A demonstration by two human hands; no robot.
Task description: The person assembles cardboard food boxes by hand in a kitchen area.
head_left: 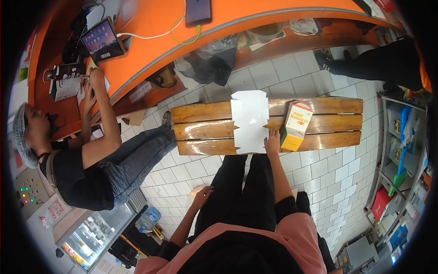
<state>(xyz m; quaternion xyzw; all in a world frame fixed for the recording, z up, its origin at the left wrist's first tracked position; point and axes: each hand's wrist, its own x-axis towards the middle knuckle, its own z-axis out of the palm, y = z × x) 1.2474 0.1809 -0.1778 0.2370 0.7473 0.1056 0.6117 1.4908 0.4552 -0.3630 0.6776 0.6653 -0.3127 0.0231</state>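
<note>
A white unfolded carton blank (250,118) with notched edges lies flat across the wooden slatted bench (203,123). My right hand (272,142) rests at the blank's near right edge, fingers stretched forward over the slats. Whether a fingertip presses on the blank is hard to see. Just right of that hand are white, yellow and red printed cartons (297,123), lying close together or stacked. My left hand (202,196) hangs low beside my left thigh, away from the bench, with loose fingers and nothing visible in them.
At the left, another person (86,155) leans on the orange counter (150,36), hands near papers. A tablet (102,41) and a phone (199,11) lie there. Another person's leg (365,61) shows at the far right. Shelving (394,150) lines the right side.
</note>
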